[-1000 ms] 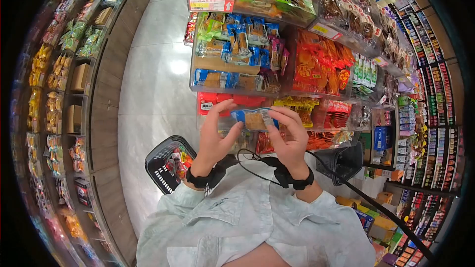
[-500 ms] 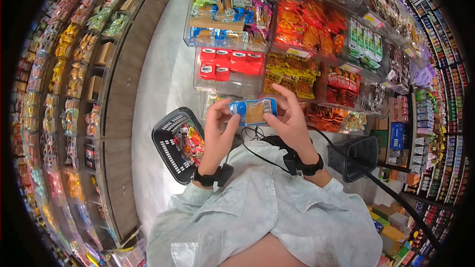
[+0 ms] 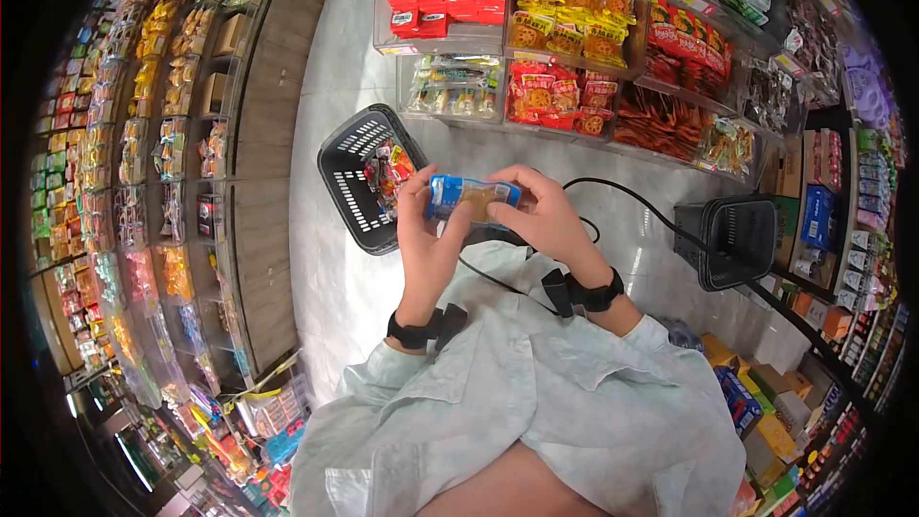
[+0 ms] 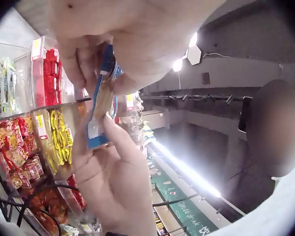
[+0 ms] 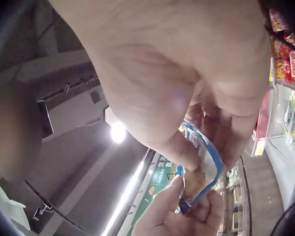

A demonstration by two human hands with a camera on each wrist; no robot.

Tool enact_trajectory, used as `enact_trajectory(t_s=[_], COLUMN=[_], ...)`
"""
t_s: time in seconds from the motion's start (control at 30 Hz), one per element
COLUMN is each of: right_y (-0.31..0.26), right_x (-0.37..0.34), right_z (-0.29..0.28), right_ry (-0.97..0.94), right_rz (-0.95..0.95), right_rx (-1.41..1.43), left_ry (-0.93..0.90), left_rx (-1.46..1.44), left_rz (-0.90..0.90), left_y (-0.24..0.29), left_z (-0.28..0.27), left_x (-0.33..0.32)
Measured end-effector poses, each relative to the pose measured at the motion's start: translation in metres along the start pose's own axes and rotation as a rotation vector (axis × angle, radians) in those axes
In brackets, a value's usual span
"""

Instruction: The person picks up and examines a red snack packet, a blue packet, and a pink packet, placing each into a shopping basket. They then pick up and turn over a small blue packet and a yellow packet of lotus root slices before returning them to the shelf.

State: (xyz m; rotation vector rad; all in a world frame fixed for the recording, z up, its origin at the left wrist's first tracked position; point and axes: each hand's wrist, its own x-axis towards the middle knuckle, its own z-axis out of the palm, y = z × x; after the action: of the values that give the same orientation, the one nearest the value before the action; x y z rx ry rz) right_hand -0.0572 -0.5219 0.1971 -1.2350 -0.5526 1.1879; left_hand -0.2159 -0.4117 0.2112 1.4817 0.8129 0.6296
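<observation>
A small blue-edged snack packet [image 3: 475,197] with a clear middle and brown contents is held between both hands in front of the body. The left hand [image 3: 428,247] pinches its left end, thumb on the near face. At the other end, the right hand [image 3: 548,222] grips with thumb in front and fingers behind. In the left wrist view the packet [image 4: 102,101] appears edge-on between the two hands. The right wrist view shows the packet [image 5: 206,169] bent slightly, with fingers on both sides of it.
A black basket [image 3: 330,168] with colourful packets stands on the floor at the left. Another black basket [image 3: 747,273] is at the right, near a black cable [image 3: 641,199]. Clear bins [image 3: 450,36] of snacks line the front, and tall shelves [image 3: 278,86] stand at the left.
The head view has tilted down and the snack bins have shifted upward in it. Both hands have kept hold of the packet, which is now beside the left basket in view.
</observation>
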Motion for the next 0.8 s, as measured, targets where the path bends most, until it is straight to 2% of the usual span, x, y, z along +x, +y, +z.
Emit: enact_trajectory(t_s=[0.07,0.2,0.33,0.43,0.6,0.8], right_y=[0.007,0.016,0.028,0.045,0.079,0.081], right_x=[-0.01,-0.022,-0.028,-0.033,-0.045,-0.058], right_z=[0.008,0.033,0.079,0.11,0.148,0.162], right_ry=[0.032,0.118,0.173,0.118,-0.007,-0.097], right_rz=[-0.018,-0.137,-0.204,-0.043,0.008,-0.003], right_rx=[0.007,-0.015,-0.035,0.01,-0.122,-0.13], left_ry=[0.017,-0.034,-0.104,-0.075,0.054,0.019], left_rx=[-0.166,-0.156,-0.343,-0.376,-0.43,-0.284], left_rz=[0.012,0.004,-0.074,-0.082,-0.124,-0.102], left_y=[-0.003,-0.01,-0.012,-0.03,-0.061,-0.054], left_z=[-0.006,-0.031,-0.06,-0.102,-0.146,-0.159], left_x=[-0.006,-0.017,-0.034,-0.06,-0.102,-0.131])
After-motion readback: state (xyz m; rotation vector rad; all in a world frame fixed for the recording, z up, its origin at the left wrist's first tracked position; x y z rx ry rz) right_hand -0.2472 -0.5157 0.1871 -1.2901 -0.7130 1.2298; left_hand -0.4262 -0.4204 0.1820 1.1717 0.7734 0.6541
